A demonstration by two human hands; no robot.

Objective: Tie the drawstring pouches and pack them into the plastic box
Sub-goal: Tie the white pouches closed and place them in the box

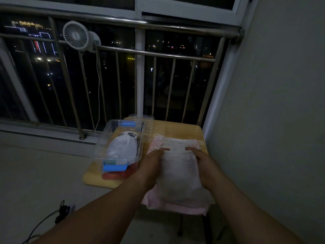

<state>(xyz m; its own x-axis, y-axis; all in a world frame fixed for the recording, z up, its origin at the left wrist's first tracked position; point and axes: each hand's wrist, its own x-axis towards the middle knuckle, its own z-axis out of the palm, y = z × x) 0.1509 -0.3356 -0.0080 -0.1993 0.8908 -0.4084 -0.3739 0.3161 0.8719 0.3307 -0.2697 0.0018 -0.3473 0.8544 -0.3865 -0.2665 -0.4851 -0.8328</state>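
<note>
Head view: our left hand [154, 161] and right hand [202, 159] flank the top pouch [177, 173] of the stack right of the box [98, 152], fingers [162, 150] pinching its upper edge. Soft, light, floppy cloth, we judge; grip near the drawstrings.

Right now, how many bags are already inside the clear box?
1 that I can see: a white pouch lies in the plastic box on the table's left. Others may hide beneath it.

Single head-worn wide-angle view, looked forward and down over both forearms at the small counter [182, 128]; window railing [123, 51] beyond, close range.
</note>
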